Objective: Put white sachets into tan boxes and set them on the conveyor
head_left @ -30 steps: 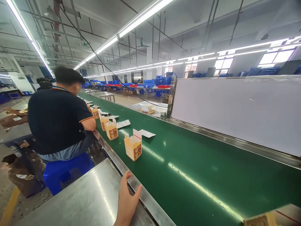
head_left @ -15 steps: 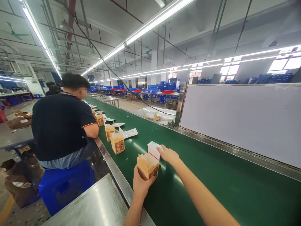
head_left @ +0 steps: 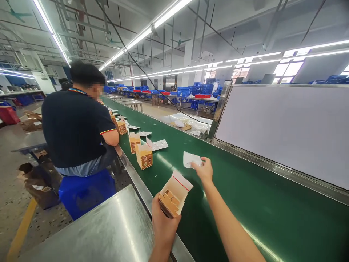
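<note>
My left hand [head_left: 163, 225] is closed around a small open tan carton [head_left: 174, 194], lifted off the green conveyor belt [head_left: 245, 196] and tilted with its open top and white flap toward me. My right hand [head_left: 204, 170] reaches out over the belt and pinches the edge of a flat white plastic packet [head_left: 191, 159]. Further up the belt stand more open cartons, the nearest [head_left: 144, 155] and another [head_left: 134, 141], with loose packets such as one [head_left: 160, 145] beside them.
A seated person in a dark shirt [head_left: 77, 123] works on a blue stool [head_left: 85, 191] at the belt's left side. A steel table [head_left: 103, 229] lies below my left arm. A white panel [head_left: 283, 127] walls the belt's far side.
My left hand lifted the carton off the belt and tilted it toward me. My right hand moved from the carton's flap to the white packet and took hold of it.
</note>
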`<state>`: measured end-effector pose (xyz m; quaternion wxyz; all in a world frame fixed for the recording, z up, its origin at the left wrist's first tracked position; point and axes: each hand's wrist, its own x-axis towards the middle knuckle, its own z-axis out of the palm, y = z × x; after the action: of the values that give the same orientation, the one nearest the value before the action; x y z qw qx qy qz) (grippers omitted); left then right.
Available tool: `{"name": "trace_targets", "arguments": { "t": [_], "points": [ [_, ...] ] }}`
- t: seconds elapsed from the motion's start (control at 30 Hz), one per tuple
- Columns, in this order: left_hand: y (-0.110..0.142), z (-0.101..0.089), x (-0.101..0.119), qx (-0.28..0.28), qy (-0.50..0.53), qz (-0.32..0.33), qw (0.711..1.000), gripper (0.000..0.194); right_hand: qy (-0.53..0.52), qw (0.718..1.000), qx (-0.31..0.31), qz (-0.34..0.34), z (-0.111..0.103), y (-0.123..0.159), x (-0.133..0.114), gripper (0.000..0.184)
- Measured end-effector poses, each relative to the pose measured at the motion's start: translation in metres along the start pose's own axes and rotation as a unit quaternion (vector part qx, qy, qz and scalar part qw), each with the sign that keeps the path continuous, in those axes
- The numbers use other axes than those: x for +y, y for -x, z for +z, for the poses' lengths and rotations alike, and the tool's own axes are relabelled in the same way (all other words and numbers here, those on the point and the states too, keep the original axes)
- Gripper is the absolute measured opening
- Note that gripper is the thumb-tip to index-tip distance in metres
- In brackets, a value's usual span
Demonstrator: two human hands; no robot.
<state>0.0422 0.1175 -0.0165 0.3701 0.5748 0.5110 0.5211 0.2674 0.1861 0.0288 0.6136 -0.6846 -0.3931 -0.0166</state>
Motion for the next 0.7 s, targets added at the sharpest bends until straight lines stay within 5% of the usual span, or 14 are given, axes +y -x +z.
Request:
{"name": "trace_targets", "arguments": {
  "t": [0.13, 0.27, 0.37, 0.5, 0.7],
  "points": [
    [-0.001, -0.001, 0.018, -0.003, -0.042, 0.044, 0.998, 0.064, -0.070, 0.996, 0.047, -0.037, -0.081, 0.047, -0.071, 0.054],
    [0.012, 0.002, 0.038, -0.012, -0.024, 0.112, 0.993, 0.068, -0.010, 0.943, 0.061, -0.326, -0.128, 0.103, -0.124, 0.038],
    [0.027, 0.001, 0.050, 0.005, 0.004, 0.136, 0.991, 0.069, 0.104, 0.884, -0.014, -0.456, -0.143, 0.119, -0.128, 0.029],
    [0.042, -0.001, 0.053, 0.013, 0.008, 0.178, 0.984, 0.069, 0.159, 0.827, -0.132, -0.524, -0.162, 0.120, -0.119, 0.024],
    [0.056, -0.002, 0.049, -0.037, 0.026, 0.202, 0.978, 0.065, 0.165, 0.804, -0.250, -0.513, -0.192, 0.119, -0.127, 0.034]
  ]
}}
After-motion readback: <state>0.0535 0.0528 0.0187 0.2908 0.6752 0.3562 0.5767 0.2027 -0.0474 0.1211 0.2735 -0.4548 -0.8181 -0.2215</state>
